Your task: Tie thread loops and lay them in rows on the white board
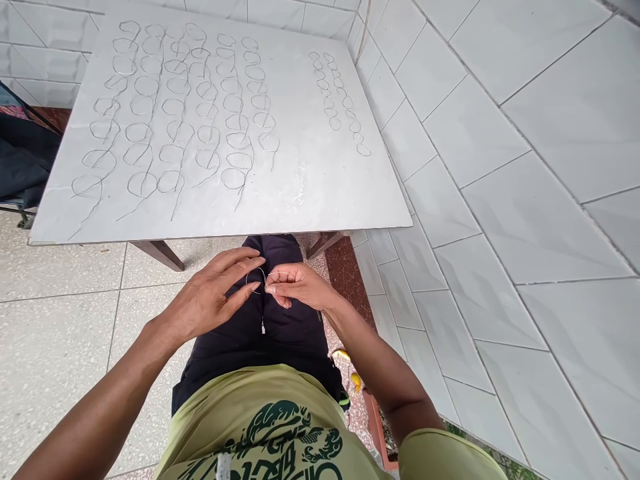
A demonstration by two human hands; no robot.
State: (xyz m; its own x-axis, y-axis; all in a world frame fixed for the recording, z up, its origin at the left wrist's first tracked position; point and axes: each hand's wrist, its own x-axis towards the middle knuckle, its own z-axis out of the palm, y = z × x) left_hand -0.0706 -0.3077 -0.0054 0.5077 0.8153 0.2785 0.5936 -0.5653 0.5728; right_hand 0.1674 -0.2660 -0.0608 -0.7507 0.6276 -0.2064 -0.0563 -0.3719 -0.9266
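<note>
A thin, pale wire [249, 277] is bent into a small loop in front of my dark trousers. My right hand [300, 287] pinches it between thumb and fingers, and a curved length of the wire shows across those fingers. On the loop's other side is my left hand [213, 293], its thumb and fingers parted around the loop; whether the fingertips touch the wire is hard to make out. Beyond both hands, the white table [305, 200] carries several rows of looped wire lengths [140, 133], with two rows of smaller wire loops [345, 100] toward its right side.
White wall tiles [490, 200] run close along the right. Below the table stand brown legs [159, 254] on a speckled floor [60, 320]. A dark folding chair [25, 153] is at the left edge. Near my right side are yellow objects [355, 381] and a reddish planter [377, 430].
</note>
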